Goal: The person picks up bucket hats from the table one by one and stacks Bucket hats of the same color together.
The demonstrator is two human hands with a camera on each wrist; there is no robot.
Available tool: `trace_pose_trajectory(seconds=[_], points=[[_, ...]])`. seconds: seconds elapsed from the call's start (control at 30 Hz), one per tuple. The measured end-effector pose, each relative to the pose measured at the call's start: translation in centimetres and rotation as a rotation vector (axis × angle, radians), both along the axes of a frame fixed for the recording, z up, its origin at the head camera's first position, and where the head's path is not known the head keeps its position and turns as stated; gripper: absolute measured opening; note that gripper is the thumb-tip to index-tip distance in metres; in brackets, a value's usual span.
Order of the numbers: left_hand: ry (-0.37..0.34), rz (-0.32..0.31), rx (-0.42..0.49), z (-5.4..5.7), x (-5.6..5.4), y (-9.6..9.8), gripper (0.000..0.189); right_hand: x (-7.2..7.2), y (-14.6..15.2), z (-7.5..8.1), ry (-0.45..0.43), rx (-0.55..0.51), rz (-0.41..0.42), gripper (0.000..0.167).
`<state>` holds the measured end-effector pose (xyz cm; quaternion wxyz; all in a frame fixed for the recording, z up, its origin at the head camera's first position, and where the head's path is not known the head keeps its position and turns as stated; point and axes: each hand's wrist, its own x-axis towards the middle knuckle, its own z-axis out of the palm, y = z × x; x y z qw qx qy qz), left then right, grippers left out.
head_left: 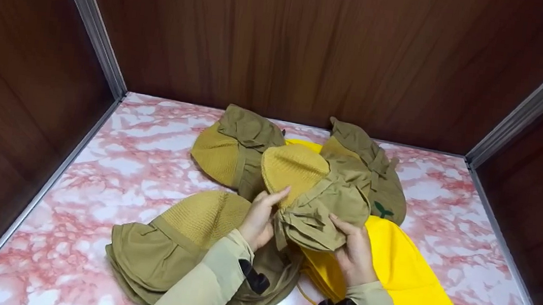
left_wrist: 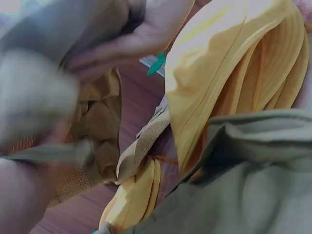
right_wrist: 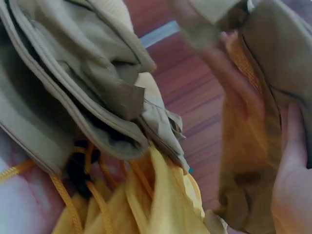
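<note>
A khaki sun hat (head_left: 333,193) with a yellowish mesh crown is held up over the pile in the head view, its gathered cloth brim facing the person. My left hand (head_left: 259,220) grips its left edge, thumb on the upper side near the crown. On the near right, my right hand (head_left: 356,251) holds the brim with the thumb on top and the other fingers underneath, mostly hidden. The right wrist view shows the hat (right_wrist: 243,180) between both hands. Beneath my forearms lie another khaki hat (head_left: 154,262) and a bright yellow hat (head_left: 404,270).
Further khaki hats lie at the back left (head_left: 215,154) and back right (head_left: 390,189), the latter with a green sprout mark. A bit of yellow cloth (head_left: 303,144) shows between them. Dark wood-look panels (head_left: 283,46) enclose the pink marbled table (head_left: 96,163) on three sides.
</note>
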<state>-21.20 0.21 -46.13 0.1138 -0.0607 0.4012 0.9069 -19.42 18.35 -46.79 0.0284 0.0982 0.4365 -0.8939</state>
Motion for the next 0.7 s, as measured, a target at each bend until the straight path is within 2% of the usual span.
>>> trace_pose_trajectory(seconds=[0.13, 0.33, 0.43, 0.57, 0.7], points=[[0.047, -0.022, -0.011, -0.2, 0.6, 0.9, 0.029, 0.2, -0.9, -0.1, 0.001, 0.006, -0.072, 0.027], [0.078, 0.013, -0.049, -0.4, 0.7, 1.2, 0.046, 0.5, -1.4, -0.1, -0.021, 0.020, -0.101, 0.027], [0.070, 0.015, -0.060, -0.5, 0.7, 1.1, 0.046, 0.6, -1.3, 0.0, -0.016, 0.007, -0.071, 0.026], [0.075, -0.009, -0.040, -0.4, 0.6, 0.6, 0.042, 0.6, -0.9, 0.4, -0.032, -0.056, 0.026, 0.017], [0.106, -0.056, -0.026, -0.3, 0.7, -0.3, 0.039, 0.3, 0.1, 0.9, -0.050, -0.240, 0.114, 0.019]])
